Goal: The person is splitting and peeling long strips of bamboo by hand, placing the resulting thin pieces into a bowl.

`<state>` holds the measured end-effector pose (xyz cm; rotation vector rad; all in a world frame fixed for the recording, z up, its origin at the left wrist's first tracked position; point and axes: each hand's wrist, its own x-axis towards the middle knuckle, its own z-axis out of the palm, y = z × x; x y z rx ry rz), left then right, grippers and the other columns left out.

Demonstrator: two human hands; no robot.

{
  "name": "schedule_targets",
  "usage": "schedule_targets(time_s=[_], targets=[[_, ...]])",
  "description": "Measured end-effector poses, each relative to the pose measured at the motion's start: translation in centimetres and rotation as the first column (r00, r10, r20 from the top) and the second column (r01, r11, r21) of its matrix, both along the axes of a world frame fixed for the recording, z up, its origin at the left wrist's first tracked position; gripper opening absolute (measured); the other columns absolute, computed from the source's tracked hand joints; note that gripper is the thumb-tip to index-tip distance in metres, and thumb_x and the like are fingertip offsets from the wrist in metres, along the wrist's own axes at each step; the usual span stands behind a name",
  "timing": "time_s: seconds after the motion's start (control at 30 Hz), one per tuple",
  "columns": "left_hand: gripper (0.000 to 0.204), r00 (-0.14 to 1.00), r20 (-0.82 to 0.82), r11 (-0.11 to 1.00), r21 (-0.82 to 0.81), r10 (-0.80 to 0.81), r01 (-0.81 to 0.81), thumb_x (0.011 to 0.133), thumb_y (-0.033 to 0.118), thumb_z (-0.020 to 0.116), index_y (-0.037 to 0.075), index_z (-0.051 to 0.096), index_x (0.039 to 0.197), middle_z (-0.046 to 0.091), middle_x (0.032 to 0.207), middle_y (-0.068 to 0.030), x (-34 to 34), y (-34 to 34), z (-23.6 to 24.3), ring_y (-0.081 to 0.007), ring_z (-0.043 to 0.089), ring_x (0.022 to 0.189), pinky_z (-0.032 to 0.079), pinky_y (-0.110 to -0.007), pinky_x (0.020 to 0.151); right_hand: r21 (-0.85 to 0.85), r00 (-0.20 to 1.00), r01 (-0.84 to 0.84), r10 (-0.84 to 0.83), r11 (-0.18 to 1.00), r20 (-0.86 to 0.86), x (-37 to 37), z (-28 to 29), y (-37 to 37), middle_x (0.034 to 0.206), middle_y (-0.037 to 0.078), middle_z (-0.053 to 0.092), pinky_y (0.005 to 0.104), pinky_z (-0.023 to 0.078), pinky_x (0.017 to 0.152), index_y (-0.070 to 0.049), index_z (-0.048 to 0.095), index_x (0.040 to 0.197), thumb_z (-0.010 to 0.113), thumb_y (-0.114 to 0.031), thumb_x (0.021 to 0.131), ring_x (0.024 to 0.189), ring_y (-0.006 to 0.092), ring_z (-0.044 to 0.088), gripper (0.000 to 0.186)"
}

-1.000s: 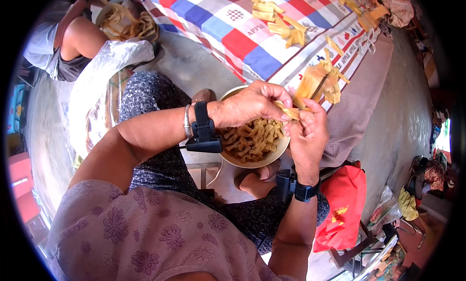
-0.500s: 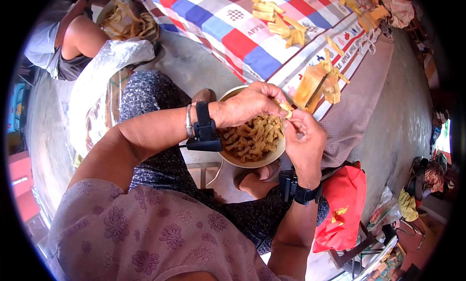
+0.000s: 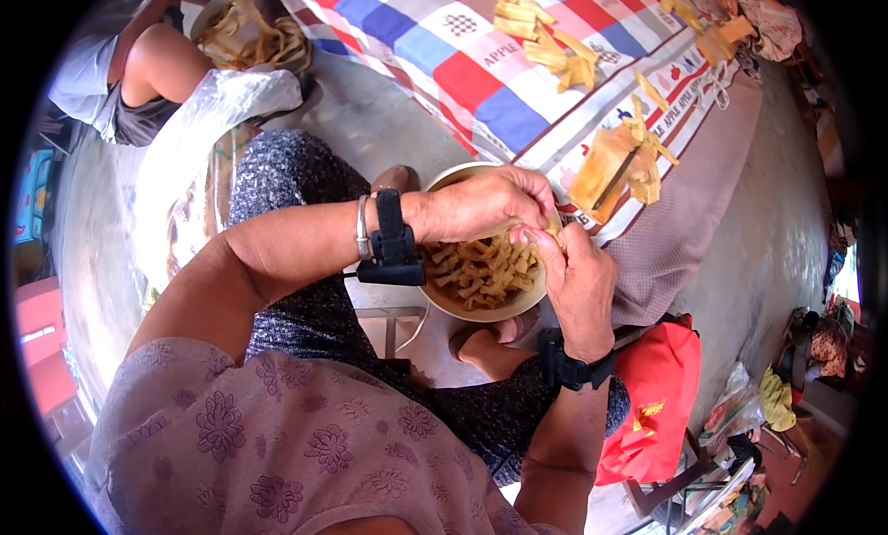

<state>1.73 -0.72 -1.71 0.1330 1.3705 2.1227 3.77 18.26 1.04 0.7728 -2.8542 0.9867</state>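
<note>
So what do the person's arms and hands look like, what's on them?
Both the left hand and right hand are bare, without gloves. The left wrist has a shiny silver-coloured bangle and a black strap with a chunky black box. The right wrist has a thick black band. The pale mauve left sleeve is short.

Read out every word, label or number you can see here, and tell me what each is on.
I don't copy out printed wording, but here is where it stands:
Checked cloth: dark capital letters, legible on a pale patch and repeated along the border.
Red bag: yellow printing, too small and blurred to read.
Bowl: no lettering shows.
</note>
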Motion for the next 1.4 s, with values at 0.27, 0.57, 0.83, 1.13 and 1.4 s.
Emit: schedule_targets(time_s=[0.27,0.57,0.83,1.13,1.4], targets=[[0.014,0.97,0.229,0.997,0.011,-0.081,0.081,0.087,0.008,0.062,-0.004,0.062,0.093,0.061,0.083,-0.0036,0.7,0.5,1.6,-0.0041,0.05,0.066,0.038,-0.017,0.058,-0.498,0.947,0.258,-0.114,0.828,0.3,-0.2,-1.8,1.3,0.057,-0.001,0.039,0.0258,0.029,0.046,-0.002,0.043,0.071,0.058,-0.011,0.096,0.055,0.005,0.031,0.03],[0.019,1.0,0.009,0.998,0.054,0.025,-0.026,0.088,0.013,0.06,-0.002,0.062,0.077,0.054,0.068,-0.0001,0.4,-1.5,2.1,-0.0037,0.041,0.057,0.028,-0.021,0.049,-0.654,0.88,0.366,-0.017,0.662,0.475,-0.4,0.7,1.6,0.061,-0.005,0.046,0.0189,0.03,0.046,-0.005,0.049,0.078,0.055,-0.017,0.099,0.052,0.001,0.039,0.025],[0.004,0.973,-0.228,0.995,-0.1,-0.039,0.017,0.085,0.002,0.065,-0.001,0.064,0.085,0.062,0.082,-0.0043,1.1,-1.3,-1.0,-0.0153,0.056,0.069,0.043,-0.026,0.06,-0.727,0.814,0.265,0.258,0.633,0.521,-0.2,0.4,0.6,0.092,0.003,0.059,0.0236,0.048,0.08,-0.001,0.053,0.097,0.075,-0.002,0.08,0.085,0.0094,0.059,0.028],[0.014,0.787,-0.614,0.961,-0.25,-0.063,-0.119,0.088,0.004,0.063,0.001,0.065,0.101,0.064,0.094,-0.0102,1.3,-1.7,-1.0,-0.0214,0.062,0.086,0.048,-0.028,0.077,-0.697,0.812,0.363,0.156,0.618,0.562,-0.4,1.8,0.7,0.078,0.005,0.063,0.0203,0.046,0.051,-0.001,0.054,0.097,0.066,0.006,0.085,0.06,0.0066,0.057,0.019],[0.02,0.875,-0.434,0.917,-0.397,-0.215,0.028,0.097,0.016,0.055,-0.002,0.06,0.104,0.062,0.09,-0.0026,0.3,-0.2,2.6,-0.0085,0.054,0.083,0.043,-0.023,0.078,-0.692,0.757,0.436,0.181,0.576,0.627,-0.9,0.6,0.6,0.081,0.009,0.065,0.0215,0.048,0.051,0.001,0.053,0.102,0.067,0.003,0.087,0.059,0.0094,0.059,0.02]])
